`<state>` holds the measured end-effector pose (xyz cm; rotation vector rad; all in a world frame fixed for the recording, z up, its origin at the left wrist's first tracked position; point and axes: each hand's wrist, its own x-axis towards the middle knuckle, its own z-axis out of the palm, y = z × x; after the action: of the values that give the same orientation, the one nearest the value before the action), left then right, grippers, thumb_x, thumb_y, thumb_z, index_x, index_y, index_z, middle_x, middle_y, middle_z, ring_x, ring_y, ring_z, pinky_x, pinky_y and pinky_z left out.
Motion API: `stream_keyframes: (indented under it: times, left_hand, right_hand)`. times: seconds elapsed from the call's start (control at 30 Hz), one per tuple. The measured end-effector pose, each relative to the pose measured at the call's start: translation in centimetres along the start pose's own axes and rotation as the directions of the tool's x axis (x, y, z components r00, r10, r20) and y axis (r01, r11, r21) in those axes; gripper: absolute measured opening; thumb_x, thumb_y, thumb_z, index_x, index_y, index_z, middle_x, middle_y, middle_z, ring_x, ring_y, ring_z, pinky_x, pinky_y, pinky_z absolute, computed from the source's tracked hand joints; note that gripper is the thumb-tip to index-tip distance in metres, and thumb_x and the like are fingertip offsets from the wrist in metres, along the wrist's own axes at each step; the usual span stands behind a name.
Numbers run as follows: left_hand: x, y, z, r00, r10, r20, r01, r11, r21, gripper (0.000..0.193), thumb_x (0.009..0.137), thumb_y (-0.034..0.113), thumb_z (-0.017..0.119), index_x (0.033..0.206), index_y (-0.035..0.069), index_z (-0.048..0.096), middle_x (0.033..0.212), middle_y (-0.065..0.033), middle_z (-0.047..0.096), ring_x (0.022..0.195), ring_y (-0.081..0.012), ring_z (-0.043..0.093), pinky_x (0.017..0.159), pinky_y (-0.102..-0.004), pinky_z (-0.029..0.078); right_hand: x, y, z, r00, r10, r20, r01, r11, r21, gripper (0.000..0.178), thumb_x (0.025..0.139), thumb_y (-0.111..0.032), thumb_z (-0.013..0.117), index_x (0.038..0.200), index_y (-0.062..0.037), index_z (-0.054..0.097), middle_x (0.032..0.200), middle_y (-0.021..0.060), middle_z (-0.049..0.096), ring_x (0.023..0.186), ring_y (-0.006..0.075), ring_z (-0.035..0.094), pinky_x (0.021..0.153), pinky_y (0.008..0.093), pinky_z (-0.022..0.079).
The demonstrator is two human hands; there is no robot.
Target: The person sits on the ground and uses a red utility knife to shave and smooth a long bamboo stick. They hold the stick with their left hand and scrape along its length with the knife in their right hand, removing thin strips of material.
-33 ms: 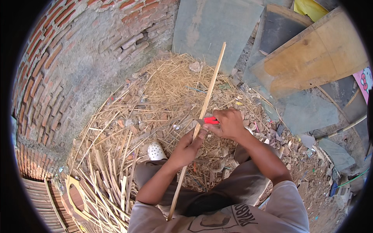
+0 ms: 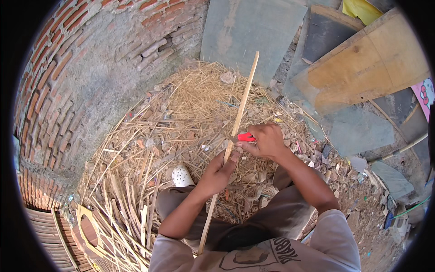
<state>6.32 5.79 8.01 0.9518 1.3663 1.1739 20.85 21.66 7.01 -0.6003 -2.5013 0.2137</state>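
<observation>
A long pale bamboo strip (image 2: 246,93) runs slantwise from my lap up past my hands. My left hand (image 2: 216,176) is closed around its middle, with the thumb along it. Just above that, my right hand (image 2: 267,141) grips the red handle of a knife (image 2: 245,137). The dark blade lies against the strip, close to the tip of my left thumb; its far edge is hard to make out. The strip's lower end rests by my shirt.
Split strips (image 2: 142,213) are heaped at the lower left. Straw-like shavings (image 2: 199,90) and rubble cover the ground ahead. A brick wall (image 2: 104,86) rises at left; grey slabs (image 2: 251,36) and a brown board (image 2: 367,59) lean at the back. A white clog (image 2: 182,176) shows on my foot.
The strip's upper end has shifted slightly left and down. The knife's red handle has turned and risen a little in my right hand; my left hand keeps its hold.
</observation>
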Motion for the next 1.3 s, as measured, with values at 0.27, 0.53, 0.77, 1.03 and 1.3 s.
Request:
stream_keyframes:
  times: [0.27,0.53,0.77,1.03,1.3]
  left_hand:
    - [-2.0,0.1,0.1,0.997,-0.076,0.022,0.071,0.984,0.162,0.026,0.101,0.025,0.050,0.115,0.004,0.057,0.074,0.0004,0.051,0.065,-0.0064,0.048,0.060,-0.0259,0.042]
    - [-2.5,-0.7,-0.1,0.997,0.077,-0.008,-0.074,0.976,0.204,0.024,0.101,0.025,0.050,0.110,0.003,0.055,0.073,-0.0008,0.049,0.064,-0.0088,0.047,0.059,-0.0286,0.041]
    - [-2.7,-1.0,0.1,0.999,0.042,-0.030,-0.037,0.988,0.152,0.017,0.100,0.017,0.051,0.109,0.004,0.057,0.076,0.0001,0.050,0.069,-0.0084,0.046,0.063,-0.0278,0.041]
    - [-3.3,-1.1,0.6,1.000,-0.020,-0.014,0.021,0.994,0.110,0.018,0.099,0.014,0.050,0.113,0.007,0.057,0.075,0.0018,0.049,0.060,-0.0060,0.047,0.054,-0.0249,0.040]
    - [-4.6,-0.4,1.0,1.000,-0.019,0.024,0.016,0.992,0.129,0.018,0.100,0.014,0.050,0.115,0.007,0.055,0.074,0.0009,0.050,0.050,-0.0055,0.048,0.045,-0.0250,0.039]
  right_hand:
    - [0.6,2.5,0.5,0.976,0.217,-0.034,-0.218,0.975,-0.042,0.055,0.083,-0.060,0.059,0.068,-0.0070,0.060,0.054,0.0124,0.056,0.052,0.0343,0.059,0.051,0.0436,0.045]
    - [-2.2,-2.3,1.7,0.999,0.039,0.033,-0.041,0.997,0.058,0.055,0.079,-0.066,0.060,0.070,-0.0119,0.068,0.053,0.0097,0.057,0.051,0.0301,0.060,0.056,0.0417,0.048]
    - [-1.3,-1.1,2.7,0.991,0.028,-0.131,-0.024,0.999,0.033,0.056,0.074,-0.069,0.063,0.065,-0.0141,0.067,0.050,0.0066,0.055,0.048,0.0269,0.059,0.054,0.0402,0.048]
    - [0.9,2.0,1.2,0.979,0.149,-0.140,-0.159,0.985,-0.063,0.059,0.078,-0.065,0.061,0.063,-0.0088,0.062,0.053,0.0099,0.056,0.049,0.0316,0.058,0.050,0.0422,0.046]
    - [-0.2,1.8,0.5,0.982,0.129,-0.135,-0.136,0.990,-0.047,0.058,0.077,-0.067,0.061,0.062,-0.0106,0.063,0.052,0.0101,0.056,0.046,0.0311,0.056,0.049,0.0424,0.045]
